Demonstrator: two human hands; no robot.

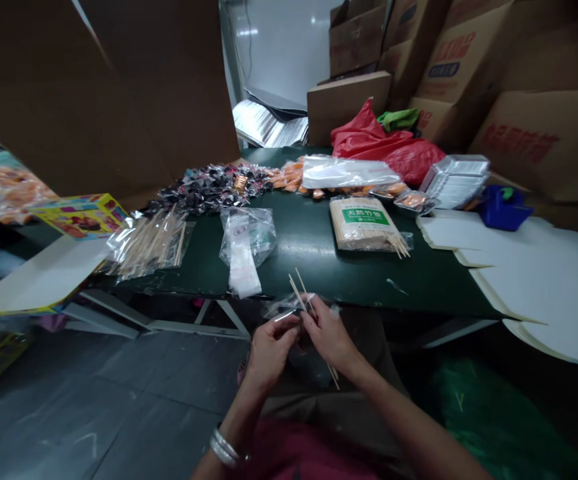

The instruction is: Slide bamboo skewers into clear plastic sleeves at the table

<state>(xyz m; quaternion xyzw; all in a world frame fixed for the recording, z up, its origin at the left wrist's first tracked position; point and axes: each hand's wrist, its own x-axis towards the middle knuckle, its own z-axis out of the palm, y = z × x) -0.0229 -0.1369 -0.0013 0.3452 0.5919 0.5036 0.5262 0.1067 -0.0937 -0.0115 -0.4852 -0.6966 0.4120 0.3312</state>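
Note:
Close to the table's front edge, my left hand (271, 348) is closed on a small clear plastic bag (283, 307). My right hand (329, 333) touches the same bag and is closed around a few thin wooden sticks (297, 291), whose tips point up and away while the other ends show below the palm. Beyond the hands, on the green table (309, 233), lie a pile of clear bags with a white printed strip (243, 263) and, to the right, an opened pack of bamboo sticks (363, 223) with a green label.
Bagged sticks (151, 243) and a yellow box (86, 217) are at left. Dark wrapped packets (209, 190) and orange packets (289, 175) line the back. White card sheets (543, 280), a blue container (505, 207) and cartons (539, 143) stand at right.

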